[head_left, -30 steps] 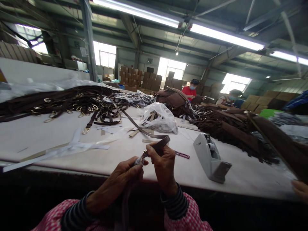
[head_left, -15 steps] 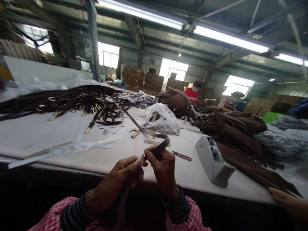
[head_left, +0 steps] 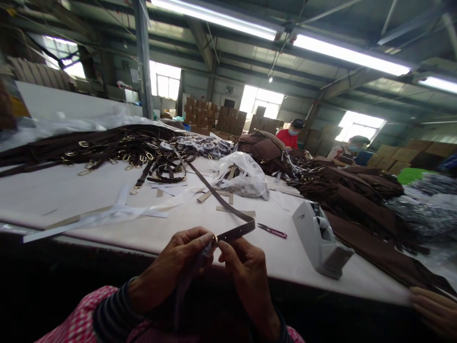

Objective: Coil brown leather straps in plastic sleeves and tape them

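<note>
A long brown strap [head_left: 221, 201] with small punched holes runs from the heap across the table, bends back near my right hand and reaches a small gold-coloured buckle [head_left: 214, 240]. My left hand [head_left: 166, 267] is closed, thumb and fingers pinching the strap at this buckle. A greyish, blurred length hangs below that hand into shadow. My right hand [head_left: 248, 267] is just right of the buckle, thumb tip close to it, fingers curled against the strap; part of this grip is hidden. Thread snips [head_left: 273, 231] with pink handles lie beyond my right hand.
A grey tape dispenser [head_left: 317, 243] stands to the right. Behind are a clear plastic bag [head_left: 243, 176] of strips, heaped buckled straps [head_left: 117, 147] and brown bags [head_left: 342, 190]. Paper strips [head_left: 96, 216] lie left. Another person's hand [head_left: 433, 307] is at the right edge; two people work farther back.
My right hand has dropped slightly and its thumb has loosened beside the buckle. The strap's bend sits lower and flatter, showing its holes. My left hand keeps its pinch.
</note>
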`<state>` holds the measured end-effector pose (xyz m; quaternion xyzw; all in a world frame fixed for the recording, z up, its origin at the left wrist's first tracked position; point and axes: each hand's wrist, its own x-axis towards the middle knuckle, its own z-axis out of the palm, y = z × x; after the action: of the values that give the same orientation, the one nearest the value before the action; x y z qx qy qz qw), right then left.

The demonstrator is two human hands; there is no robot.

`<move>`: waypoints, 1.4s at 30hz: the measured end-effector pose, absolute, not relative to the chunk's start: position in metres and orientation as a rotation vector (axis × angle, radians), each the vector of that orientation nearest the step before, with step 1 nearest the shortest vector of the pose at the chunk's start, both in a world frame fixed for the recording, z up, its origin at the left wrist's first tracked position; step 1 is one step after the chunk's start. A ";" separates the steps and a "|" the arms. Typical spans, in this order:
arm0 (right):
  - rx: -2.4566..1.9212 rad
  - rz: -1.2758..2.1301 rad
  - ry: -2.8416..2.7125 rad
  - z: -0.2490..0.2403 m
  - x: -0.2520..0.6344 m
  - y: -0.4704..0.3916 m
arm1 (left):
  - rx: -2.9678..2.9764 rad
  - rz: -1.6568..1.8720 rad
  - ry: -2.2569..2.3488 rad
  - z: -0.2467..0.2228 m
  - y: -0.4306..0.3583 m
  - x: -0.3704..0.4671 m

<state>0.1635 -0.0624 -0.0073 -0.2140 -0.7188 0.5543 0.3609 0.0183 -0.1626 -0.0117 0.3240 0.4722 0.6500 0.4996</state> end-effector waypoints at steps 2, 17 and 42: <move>-0.579 1.449 -1.841 -0.009 0.163 -0.064 | 0.787 1.547 1.131 -0.013 -0.161 0.020; -0.361 0.916 -1.919 -0.035 0.165 -0.072 | 0.644 1.651 0.973 -0.007 -0.147 0.028; -0.463 1.786 -1.355 -0.025 0.170 -0.061 | 0.810 1.577 1.349 -0.004 -0.148 0.029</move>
<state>0.1702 -0.0605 -0.0254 -0.1841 -0.5389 0.7105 0.4134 0.0289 -0.1480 -0.0039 0.3262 0.5435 0.6352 0.4412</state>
